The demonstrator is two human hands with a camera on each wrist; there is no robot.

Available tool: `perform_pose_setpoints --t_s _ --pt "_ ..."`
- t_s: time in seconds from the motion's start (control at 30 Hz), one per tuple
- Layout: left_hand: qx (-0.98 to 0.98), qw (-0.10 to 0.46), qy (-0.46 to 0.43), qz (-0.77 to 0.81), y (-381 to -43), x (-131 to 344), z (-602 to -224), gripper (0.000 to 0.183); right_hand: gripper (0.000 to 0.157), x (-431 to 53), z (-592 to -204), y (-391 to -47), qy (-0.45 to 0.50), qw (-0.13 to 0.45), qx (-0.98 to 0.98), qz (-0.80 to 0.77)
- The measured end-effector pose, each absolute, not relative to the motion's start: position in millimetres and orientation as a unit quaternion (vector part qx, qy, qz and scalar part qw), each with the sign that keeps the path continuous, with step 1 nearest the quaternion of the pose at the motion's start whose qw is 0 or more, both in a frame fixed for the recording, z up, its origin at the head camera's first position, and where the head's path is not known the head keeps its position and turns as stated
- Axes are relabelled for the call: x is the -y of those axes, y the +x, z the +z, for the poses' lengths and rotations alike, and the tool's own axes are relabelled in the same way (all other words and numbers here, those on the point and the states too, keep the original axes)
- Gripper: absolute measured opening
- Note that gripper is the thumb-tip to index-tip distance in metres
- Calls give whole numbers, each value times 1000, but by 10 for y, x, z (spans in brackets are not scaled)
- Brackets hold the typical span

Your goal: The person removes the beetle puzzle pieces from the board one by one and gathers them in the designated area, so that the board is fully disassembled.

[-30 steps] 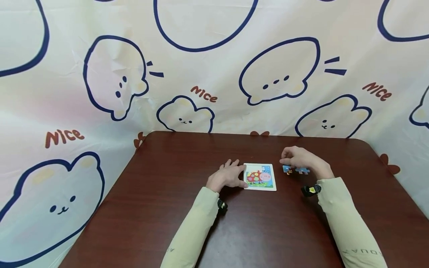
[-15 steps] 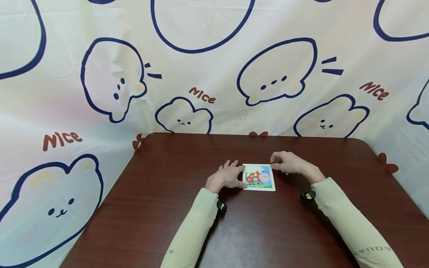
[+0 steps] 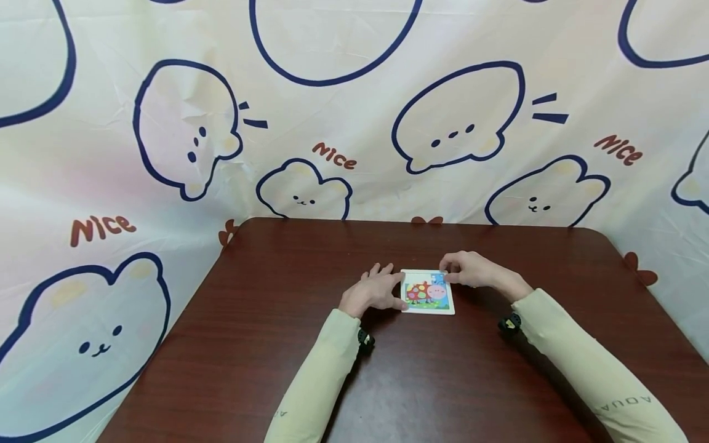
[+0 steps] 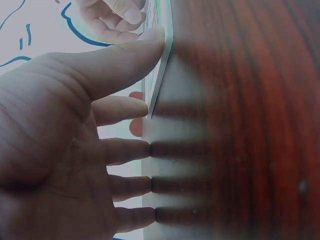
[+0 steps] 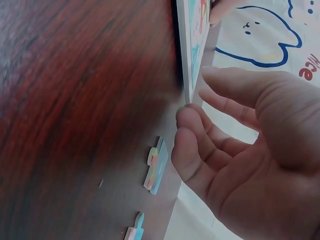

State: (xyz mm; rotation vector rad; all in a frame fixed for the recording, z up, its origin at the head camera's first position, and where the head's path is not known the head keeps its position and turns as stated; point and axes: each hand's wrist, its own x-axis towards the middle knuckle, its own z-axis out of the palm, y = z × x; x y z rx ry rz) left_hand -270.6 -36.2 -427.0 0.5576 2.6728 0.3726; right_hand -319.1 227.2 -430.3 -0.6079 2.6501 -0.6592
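Observation:
A square jigsaw puzzle (image 3: 426, 295) in a white frame lies on the table, showing a red spotted ladybug with a pink face. Its upper left part is bare white. My left hand (image 3: 373, 292) rests at the frame's left side, thumb on its near corner and index finger at the far one. The other left fingers reach straight to the tabletop in the left wrist view. My right hand (image 3: 471, 269) is at the far right corner, fingers bent, thumb over the puzzle. I cannot tell whether a piece is between its thumb and index finger.
Two loose puzzle pieces lie beside the frame in the right wrist view: a blue and yellow piece (image 5: 155, 167) and a second piece (image 5: 135, 230) at the lower edge. The brown table (image 3: 310, 344) meets a printed cloth backdrop (image 3: 382, 197).
My right hand has moved left from over the loose pieces to the frame's far right corner, now covering those pieces in the head view. The left hand stays at the frame.

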Motion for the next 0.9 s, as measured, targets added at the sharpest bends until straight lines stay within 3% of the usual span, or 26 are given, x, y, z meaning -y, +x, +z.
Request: perform_pose_setpoints --t_s 0.9 --pt "-953 192 199 127 -2729 370 -4286 77 35 -2132 -4228 -3141 -230 190 -937 -181"
